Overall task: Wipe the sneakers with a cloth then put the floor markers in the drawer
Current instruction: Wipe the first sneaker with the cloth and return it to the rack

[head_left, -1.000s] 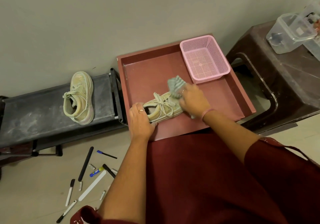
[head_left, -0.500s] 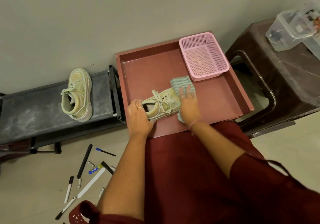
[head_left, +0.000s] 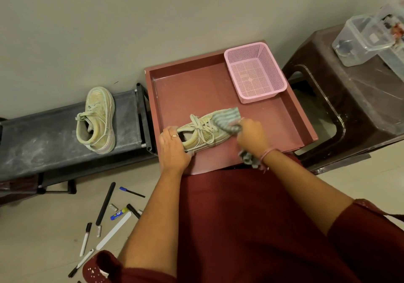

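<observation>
A pale green sneaker (head_left: 205,133) lies on its side in the open red drawer (head_left: 196,92). My left hand (head_left: 173,149) grips its heel end. My right hand (head_left: 251,137) holds a striped grey-green cloth (head_left: 227,117) pressed on the sneaker's toe; a loose end of the cloth hangs below my wrist. A second sneaker (head_left: 96,119) stands on the dark low rack (head_left: 43,142) at the left. Several markers (head_left: 85,236) and pens lie scattered on the floor at lower left.
A pink mesh basket (head_left: 255,72) sits in the drawer's far right corner. A brown plastic stool (head_left: 360,112) at the right carries clear plastic containers (head_left: 360,40). A wall runs behind everything. My red garment fills the lower frame.
My right hand went from fingers spread flat on the cloth to gripping it bunched at the sneaker's toe. My left hand stayed on the heel.
</observation>
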